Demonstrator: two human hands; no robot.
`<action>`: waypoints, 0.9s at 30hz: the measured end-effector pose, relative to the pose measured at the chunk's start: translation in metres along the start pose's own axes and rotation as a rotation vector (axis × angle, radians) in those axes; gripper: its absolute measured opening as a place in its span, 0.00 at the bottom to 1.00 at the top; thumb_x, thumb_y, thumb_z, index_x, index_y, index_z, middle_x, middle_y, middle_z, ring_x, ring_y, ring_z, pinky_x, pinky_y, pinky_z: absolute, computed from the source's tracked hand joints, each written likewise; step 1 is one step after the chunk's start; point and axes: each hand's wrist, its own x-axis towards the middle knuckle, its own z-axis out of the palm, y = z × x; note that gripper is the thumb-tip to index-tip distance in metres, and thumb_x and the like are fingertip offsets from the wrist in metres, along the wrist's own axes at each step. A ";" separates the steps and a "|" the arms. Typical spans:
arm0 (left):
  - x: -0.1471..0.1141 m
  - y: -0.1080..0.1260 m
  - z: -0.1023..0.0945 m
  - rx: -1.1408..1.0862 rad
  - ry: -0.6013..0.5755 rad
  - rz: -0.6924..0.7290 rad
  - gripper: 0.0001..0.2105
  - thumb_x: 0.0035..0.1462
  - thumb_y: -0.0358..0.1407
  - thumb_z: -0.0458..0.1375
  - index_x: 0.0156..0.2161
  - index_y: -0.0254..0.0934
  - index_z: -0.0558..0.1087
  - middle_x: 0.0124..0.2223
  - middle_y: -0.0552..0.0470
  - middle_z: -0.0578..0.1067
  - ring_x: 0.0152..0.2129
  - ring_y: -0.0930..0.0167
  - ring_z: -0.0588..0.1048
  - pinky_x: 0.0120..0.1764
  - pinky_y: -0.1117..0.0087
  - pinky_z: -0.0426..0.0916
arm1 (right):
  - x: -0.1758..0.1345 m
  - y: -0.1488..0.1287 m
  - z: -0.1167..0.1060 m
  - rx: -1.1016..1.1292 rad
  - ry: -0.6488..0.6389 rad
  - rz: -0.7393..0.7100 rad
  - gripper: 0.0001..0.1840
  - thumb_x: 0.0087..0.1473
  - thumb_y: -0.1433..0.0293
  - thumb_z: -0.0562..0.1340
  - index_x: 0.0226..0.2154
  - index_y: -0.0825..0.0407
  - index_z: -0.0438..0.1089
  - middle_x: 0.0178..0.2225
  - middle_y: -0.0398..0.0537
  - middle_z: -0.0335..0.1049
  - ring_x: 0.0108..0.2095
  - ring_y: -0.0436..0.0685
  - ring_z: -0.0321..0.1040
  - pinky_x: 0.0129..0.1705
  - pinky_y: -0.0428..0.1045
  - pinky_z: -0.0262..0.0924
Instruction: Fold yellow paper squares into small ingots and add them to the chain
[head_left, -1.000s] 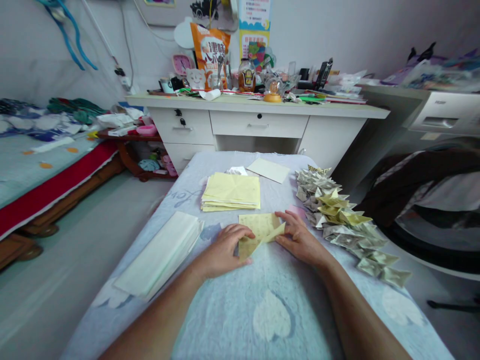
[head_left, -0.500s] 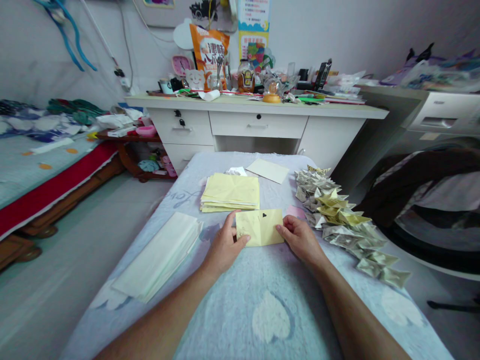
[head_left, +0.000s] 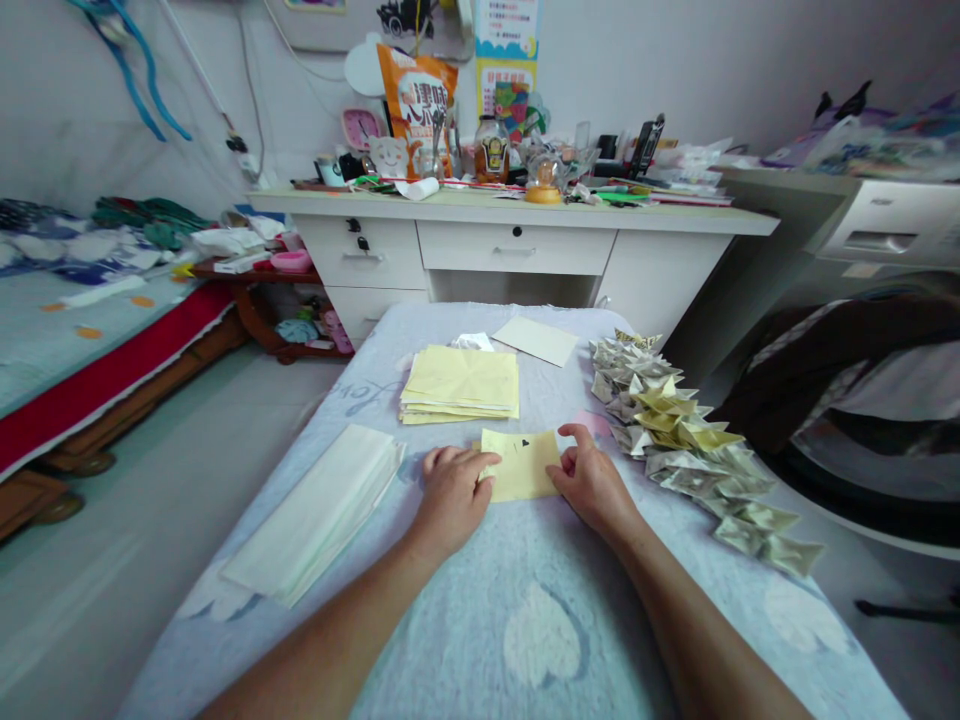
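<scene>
A small folded sheet of yellow paper [head_left: 523,478] with a dark mark near its top edge lies low over the cloth between my hands. My left hand [head_left: 456,497] grips its left side, fingers on top and thumb at the edge. At the right edge, my right hand [head_left: 594,482] has its thumb against the paper and its index finger bent near the upper corner. Just beyond sits a stack of yellow paper [head_left: 461,380]. To the left rests a bundle of long pale folded paper [head_left: 319,510]. Rows of folded paper pieces [head_left: 675,420], grey and yellow, line the right side.
The cloth-covered table [head_left: 480,620] carries a pale card [head_left: 536,340] at its far end. A pink slip [head_left: 592,423] is partly behind my right hand. Beyond stands a cluttered white desk [head_left: 517,245]; a bed [head_left: 90,340] is left, a washing machine [head_left: 885,230] right.
The yellow paper has lowered slightly and lies flatter, its centre crease less visible. My left hand has turned over its left side; my right index finger has lifted outward.
</scene>
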 end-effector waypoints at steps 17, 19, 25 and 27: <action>0.000 0.003 0.001 0.042 -0.068 0.004 0.21 0.53 0.27 0.50 0.52 0.41 0.70 0.43 0.48 0.76 0.43 0.64 0.67 0.50 0.58 0.53 | -0.001 0.001 0.002 -0.015 -0.038 -0.039 0.19 0.48 0.73 0.57 0.45 0.52 0.59 0.23 0.37 0.63 0.24 0.50 0.61 0.28 0.44 0.47; 0.000 0.003 0.000 0.019 -0.087 -0.014 0.22 0.52 0.27 0.49 0.52 0.41 0.71 0.43 0.48 0.76 0.43 0.64 0.67 0.51 0.58 0.53 | -0.002 0.000 0.001 -0.014 -0.044 -0.040 0.19 0.48 0.73 0.57 0.45 0.52 0.60 0.23 0.38 0.63 0.24 0.50 0.60 0.28 0.44 0.47; 0.002 0.005 -0.003 0.002 -0.116 -0.054 0.22 0.51 0.27 0.48 0.51 0.40 0.71 0.42 0.48 0.76 0.44 0.65 0.67 0.52 0.59 0.52 | -0.003 -0.005 -0.004 -0.027 -0.071 -0.039 0.16 0.48 0.73 0.57 0.43 0.53 0.64 0.23 0.39 0.63 0.25 0.50 0.60 0.28 0.44 0.47; 0.002 0.005 -0.003 0.012 -0.117 -0.054 0.22 0.51 0.27 0.48 0.51 0.39 0.71 0.42 0.48 0.76 0.44 0.65 0.68 0.52 0.59 0.52 | -0.002 -0.006 -0.005 -0.024 -0.084 -0.037 0.14 0.48 0.73 0.57 0.41 0.54 0.66 0.23 0.39 0.64 0.25 0.50 0.60 0.28 0.44 0.47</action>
